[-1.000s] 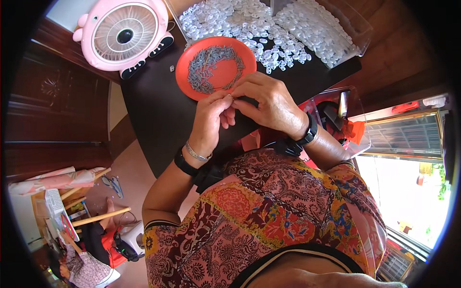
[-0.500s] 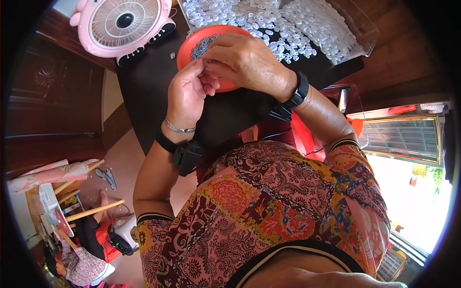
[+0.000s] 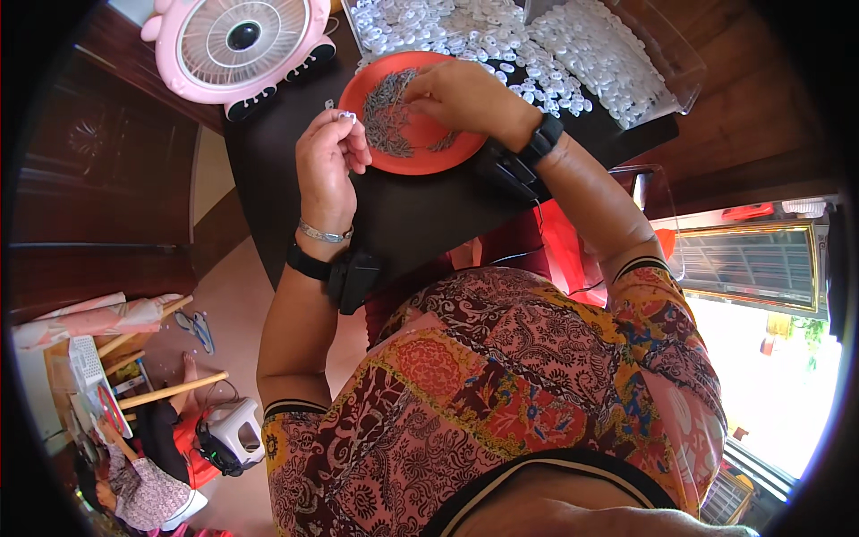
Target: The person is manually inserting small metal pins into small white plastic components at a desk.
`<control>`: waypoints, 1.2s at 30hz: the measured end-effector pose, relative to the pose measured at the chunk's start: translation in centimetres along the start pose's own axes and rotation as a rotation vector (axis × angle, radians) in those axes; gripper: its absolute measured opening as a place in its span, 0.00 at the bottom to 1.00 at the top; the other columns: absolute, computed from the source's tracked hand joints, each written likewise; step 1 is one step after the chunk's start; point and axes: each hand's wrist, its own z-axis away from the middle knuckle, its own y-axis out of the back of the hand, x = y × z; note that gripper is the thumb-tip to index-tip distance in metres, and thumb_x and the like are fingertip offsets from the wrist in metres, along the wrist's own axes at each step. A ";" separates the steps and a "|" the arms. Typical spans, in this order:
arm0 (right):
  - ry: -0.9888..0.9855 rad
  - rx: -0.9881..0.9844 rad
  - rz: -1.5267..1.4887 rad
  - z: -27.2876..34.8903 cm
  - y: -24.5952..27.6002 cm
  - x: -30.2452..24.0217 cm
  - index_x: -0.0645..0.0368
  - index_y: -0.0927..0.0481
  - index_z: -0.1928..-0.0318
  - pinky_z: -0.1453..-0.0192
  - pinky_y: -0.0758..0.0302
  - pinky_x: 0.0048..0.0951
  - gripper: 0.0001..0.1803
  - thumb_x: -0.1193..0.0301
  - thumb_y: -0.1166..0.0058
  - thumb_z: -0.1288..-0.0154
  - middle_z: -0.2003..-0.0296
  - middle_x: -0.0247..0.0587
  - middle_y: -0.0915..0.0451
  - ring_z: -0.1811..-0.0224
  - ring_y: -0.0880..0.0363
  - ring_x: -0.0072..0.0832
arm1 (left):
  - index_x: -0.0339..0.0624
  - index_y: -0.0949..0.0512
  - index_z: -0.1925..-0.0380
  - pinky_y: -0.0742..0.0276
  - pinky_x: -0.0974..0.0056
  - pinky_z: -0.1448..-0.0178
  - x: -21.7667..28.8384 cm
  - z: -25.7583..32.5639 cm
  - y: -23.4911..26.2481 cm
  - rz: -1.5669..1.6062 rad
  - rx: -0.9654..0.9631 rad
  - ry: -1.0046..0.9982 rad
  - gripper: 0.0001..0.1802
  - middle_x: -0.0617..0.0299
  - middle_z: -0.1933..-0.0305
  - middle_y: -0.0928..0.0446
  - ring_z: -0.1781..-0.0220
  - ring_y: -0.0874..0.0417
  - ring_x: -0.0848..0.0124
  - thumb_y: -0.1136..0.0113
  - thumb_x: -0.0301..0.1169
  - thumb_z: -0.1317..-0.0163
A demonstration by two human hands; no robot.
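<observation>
My left hand [image 3: 327, 170] is raised at the left edge of an orange-red plate [image 3: 438, 162], pinching a small white plastic piece [image 3: 347, 116] between thumb and forefinger. On the plate lies a pile of thin grey pieces [image 3: 386, 121] that look like screws or nails. My right hand [image 3: 470, 103] is over the plate with its fingertips bent together down at the pile. Whatever those fingertips hold, if anything, is too small to make out.
Behind the plate, heaps of white plastic pieces [image 3: 438, 31] spread over the dark table [image 3: 394, 215]. A clear container [image 3: 684, 85] of them stands at far right. A pink fan [image 3: 242, 54] is at far left. Another person [image 3: 152, 492] sits on the lower left.
My hands, together over the plate before, are now apart. The right has lowered to the grey pile; the left has shifted slightly left, and its white piece now shows.
</observation>
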 end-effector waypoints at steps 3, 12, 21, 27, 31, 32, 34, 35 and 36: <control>-0.001 -0.113 0.024 -0.5 -1.2 0.0 0.55 0.17 0.62 0.58 0.24 0.39 0.10 0.67 0.46 0.43 0.67 0.43 0.19 0.62 0.20 0.42 | 0.41 0.26 0.76 0.38 0.74 0.77 -0.2 0.1 -0.2 -0.017 -0.007 0.014 0.08 0.67 0.80 0.28 0.81 0.28 0.77 0.50 0.32 0.42; -0.011 -0.163 0.230 -0.3 -2.6 -0.5 0.55 0.20 0.65 0.58 0.25 0.41 0.08 0.67 0.48 0.42 0.66 0.42 0.20 0.61 0.20 0.41 | 0.41 0.26 0.78 0.39 0.75 0.79 -0.7 0.4 -0.7 -0.079 -0.008 0.064 0.08 0.67 0.81 0.28 0.83 0.30 0.78 0.49 0.31 0.43; -0.078 -0.178 0.167 1.3 -1.6 -0.2 0.58 0.22 0.66 0.57 0.25 0.41 0.08 0.68 0.51 0.41 0.67 0.44 0.20 0.62 0.21 0.44 | 0.39 0.25 0.78 0.40 0.75 0.81 -1.1 0.3 -0.6 -0.087 -0.045 0.061 0.09 0.66 0.81 0.28 0.84 0.30 0.79 0.49 0.30 0.43; -0.113 0.011 -0.179 1.4 -0.8 -0.2 0.61 0.24 0.64 0.61 0.25 0.35 0.07 0.71 0.46 0.41 0.70 0.44 0.21 0.67 0.20 0.38 | 0.39 0.25 0.78 0.40 0.75 0.81 -1.1 0.4 -0.5 -0.095 -0.057 0.054 0.09 0.66 0.81 0.28 0.84 0.31 0.79 0.49 0.30 0.42; -0.287 -0.009 -0.661 2.0 -0.8 -0.1 0.62 0.23 0.62 0.61 0.24 0.25 0.07 0.73 0.44 0.39 0.71 0.36 0.20 0.67 0.20 0.23 | 0.39 0.25 0.77 0.40 0.75 0.80 -1.1 0.6 -0.8 -0.109 -0.077 0.055 0.09 0.66 0.81 0.28 0.83 0.30 0.79 0.49 0.30 0.42; -0.328 0.017 -0.935 2.0 -0.7 -0.5 0.63 0.22 0.61 0.61 0.24 0.23 0.06 0.74 0.44 0.38 0.70 0.33 0.20 0.66 0.21 0.20 | 0.39 0.25 0.77 0.39 0.75 0.80 -1.0 0.7 -0.9 -0.130 -0.084 0.059 0.09 0.66 0.81 0.28 0.83 0.30 0.79 0.49 0.30 0.41; -0.355 0.032 -1.061 2.3 0.4 -1.6 0.63 0.22 0.61 0.60 0.23 0.22 0.06 0.76 0.44 0.38 0.69 0.33 0.19 0.65 0.20 0.19 | 0.39 0.24 0.76 0.39 0.76 0.79 -0.8 1.0 -1.1 -0.156 -0.097 0.064 0.09 0.66 0.80 0.28 0.82 0.30 0.80 0.49 0.30 0.41; -0.380 0.047 -1.186 2.5 1.0 -2.3 0.63 0.21 0.60 0.59 0.23 0.21 0.06 0.77 0.43 0.38 0.67 0.33 0.19 0.64 0.20 0.18 | 0.39 0.25 0.75 0.39 0.75 0.77 -0.7 1.1 -1.1 -0.198 -0.132 0.069 0.09 0.66 0.79 0.28 0.81 0.30 0.79 0.50 0.31 0.39; -0.381 0.057 -1.188 2.7 1.2 -2.8 0.63 0.21 0.60 0.59 0.23 0.21 0.06 0.77 0.43 0.38 0.67 0.33 0.19 0.64 0.20 0.18 | 0.40 0.26 0.73 0.38 0.74 0.75 -0.6 1.3 -1.2 -0.241 -0.167 0.074 0.09 0.66 0.78 0.28 0.79 0.29 0.78 0.51 0.32 0.38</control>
